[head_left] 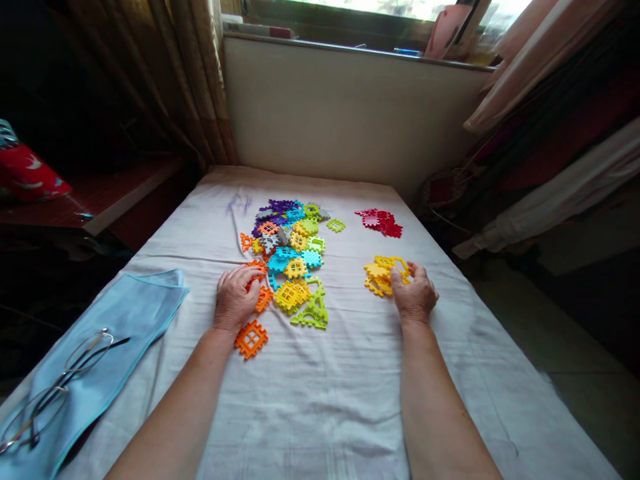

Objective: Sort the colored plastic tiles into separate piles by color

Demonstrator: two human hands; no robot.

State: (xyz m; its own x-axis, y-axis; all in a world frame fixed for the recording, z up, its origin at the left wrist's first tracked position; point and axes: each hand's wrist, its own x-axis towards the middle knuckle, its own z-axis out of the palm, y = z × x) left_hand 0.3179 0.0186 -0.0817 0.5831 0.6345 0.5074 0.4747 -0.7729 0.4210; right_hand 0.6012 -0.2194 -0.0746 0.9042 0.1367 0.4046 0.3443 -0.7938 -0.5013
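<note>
Left hand (237, 298): fingers curled over orange notch-edged plastic tiles (264, 299); cannot tell whether gripping
Right hand (416, 293): thumb and fingers apart at yellow notch-edged plastic tiles (379, 275)
White creased cloth (360, 380): beneath both hands' fingers

Two bare hands (236, 300) (416, 295), bare forearms (183, 397) (434, 390), tapering toward narrower wrists (229, 328) (415, 321)

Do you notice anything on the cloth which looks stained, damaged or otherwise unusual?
Yes: faint bluish-purple marks show on the pale cloth, left of the purple pieces. They look odd because the nearby fabric is plain; perhaps ink, but I cannot tell.
</note>
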